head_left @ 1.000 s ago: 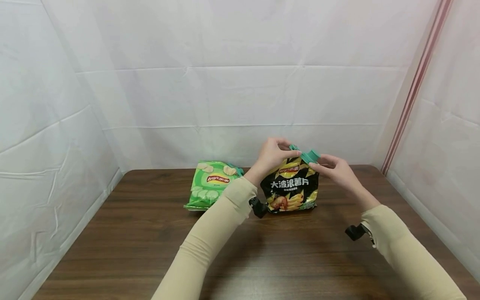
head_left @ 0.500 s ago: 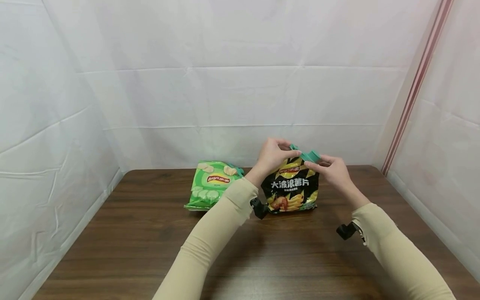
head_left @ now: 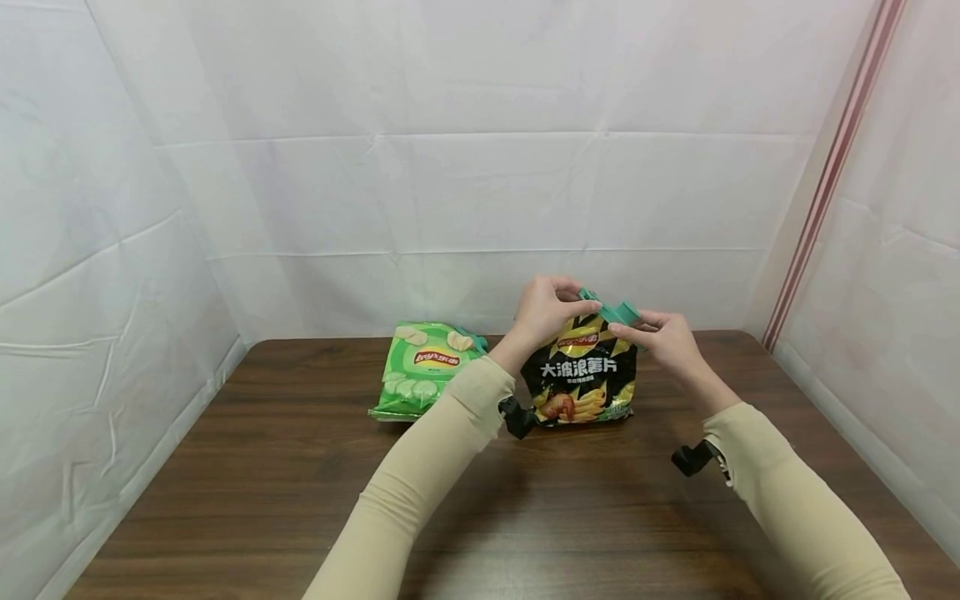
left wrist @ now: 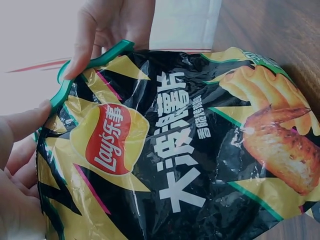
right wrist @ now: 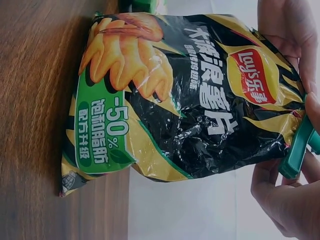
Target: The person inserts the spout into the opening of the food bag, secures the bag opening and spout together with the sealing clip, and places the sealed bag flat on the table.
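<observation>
A black and gold potato chip bag (head_left: 579, 375) stands upright on the table. A green bag clip (head_left: 621, 313) lies across its top edge, and in the left wrist view the clip (left wrist: 112, 54) runs along the folded top. My left hand (head_left: 542, 310) pinches the bag's top left corner, its thumb in front by the clip. On the other side my right hand (head_left: 670, 340) pinches the clip's right end between thumb and fingers. In the right wrist view the clip (right wrist: 295, 150) sits between both hands; some fingers are hidden behind the bag.
A green chip bag (head_left: 427, 367) lies to the left, partly behind my left forearm, with another teal clip (head_left: 471, 337) at its top right. The brown wooden table (head_left: 300, 500) is bordered by white sheeting (head_left: 480, 192) at the back and sides.
My right hand and forearm have shifted slightly left along the clip. The left hand has stayed nearly still, and both bags stand where they were.
</observation>
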### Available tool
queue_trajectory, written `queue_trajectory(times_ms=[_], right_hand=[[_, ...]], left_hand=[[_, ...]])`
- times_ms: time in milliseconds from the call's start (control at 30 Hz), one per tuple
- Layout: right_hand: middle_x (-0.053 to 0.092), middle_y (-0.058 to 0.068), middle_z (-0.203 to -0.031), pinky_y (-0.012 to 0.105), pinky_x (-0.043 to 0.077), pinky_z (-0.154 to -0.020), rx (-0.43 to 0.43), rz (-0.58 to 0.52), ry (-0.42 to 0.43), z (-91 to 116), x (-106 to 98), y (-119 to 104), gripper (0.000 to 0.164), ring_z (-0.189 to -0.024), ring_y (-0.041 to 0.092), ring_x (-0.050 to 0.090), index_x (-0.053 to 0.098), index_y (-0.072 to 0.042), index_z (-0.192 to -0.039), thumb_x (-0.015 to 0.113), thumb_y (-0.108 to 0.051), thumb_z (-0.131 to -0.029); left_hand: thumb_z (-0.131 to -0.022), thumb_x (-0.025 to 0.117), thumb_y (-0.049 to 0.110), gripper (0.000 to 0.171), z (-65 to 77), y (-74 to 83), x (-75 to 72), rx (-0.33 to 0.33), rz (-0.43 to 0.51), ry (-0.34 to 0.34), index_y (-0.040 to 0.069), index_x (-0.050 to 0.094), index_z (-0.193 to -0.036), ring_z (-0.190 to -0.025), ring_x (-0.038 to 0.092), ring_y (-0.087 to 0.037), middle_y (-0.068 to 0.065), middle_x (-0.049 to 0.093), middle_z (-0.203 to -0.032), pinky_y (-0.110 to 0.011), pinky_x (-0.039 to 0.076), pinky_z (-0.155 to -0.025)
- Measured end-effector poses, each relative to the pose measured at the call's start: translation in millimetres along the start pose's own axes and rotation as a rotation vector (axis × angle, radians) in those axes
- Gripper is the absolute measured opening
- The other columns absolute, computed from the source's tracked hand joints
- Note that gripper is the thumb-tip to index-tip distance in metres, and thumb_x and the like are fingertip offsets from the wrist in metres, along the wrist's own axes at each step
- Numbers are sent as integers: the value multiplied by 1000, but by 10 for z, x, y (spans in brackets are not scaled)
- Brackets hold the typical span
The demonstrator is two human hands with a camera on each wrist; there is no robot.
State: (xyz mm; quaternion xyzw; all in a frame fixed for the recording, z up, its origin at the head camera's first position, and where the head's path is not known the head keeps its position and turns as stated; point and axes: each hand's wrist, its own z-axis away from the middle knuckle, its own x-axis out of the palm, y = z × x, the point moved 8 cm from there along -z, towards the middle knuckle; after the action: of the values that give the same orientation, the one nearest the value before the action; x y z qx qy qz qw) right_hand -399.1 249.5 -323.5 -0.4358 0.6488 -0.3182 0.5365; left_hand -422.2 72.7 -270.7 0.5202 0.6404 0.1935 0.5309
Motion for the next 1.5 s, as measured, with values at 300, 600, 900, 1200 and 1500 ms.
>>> queue_trajectory(times_ms=[300,600,900,1200,1500], right_hand=[[65,-13,-85,28,44,-64,-10,-9,-13,3,-1,16,55,-82,14,51,63,-2,-123,69,-41,-86],[66,-15,-87,31,45,-67,7,-34,-9,14,-3,10,55,-86,14,53,62,-5,-126,70,-41,-85],[65,-18,-93,29,47,-76,40,-82,-1,3,11,42,63,-92,11,57,56,-4,-131,70,-43,-84],[63,7,-124,26,48,-79,53,-88,14,11,-1,41,65,-98,8,56,54,-6,-134,70,-44,-83],[50,19,-138,23,48,-80,29,-130,11,42,13,29,61,-100,6,55,54,-2,-132,70,-38,-85]], left_hand=[[-82,75,29,21,7,-17,21,50,16,20,11,75,-93,-76,66,-9,-3,74,-87,-22,52,-64],[-82,75,25,28,33,-70,33,58,184,63,11,63,-102,-81,66,-14,-7,73,-87,-25,50,-69],[-85,72,25,22,101,-30,42,138,194,137,11,59,-97,-80,67,-10,-4,72,-88,-25,52,-68],[-85,73,25,18,81,-33,33,107,173,160,12,64,-92,-84,67,-12,-6,72,-94,-25,52,-70],[-83,74,24,17,82,-40,31,68,209,145,10,68,-91,-87,69,-13,-7,73,-95,-26,54,-72]])
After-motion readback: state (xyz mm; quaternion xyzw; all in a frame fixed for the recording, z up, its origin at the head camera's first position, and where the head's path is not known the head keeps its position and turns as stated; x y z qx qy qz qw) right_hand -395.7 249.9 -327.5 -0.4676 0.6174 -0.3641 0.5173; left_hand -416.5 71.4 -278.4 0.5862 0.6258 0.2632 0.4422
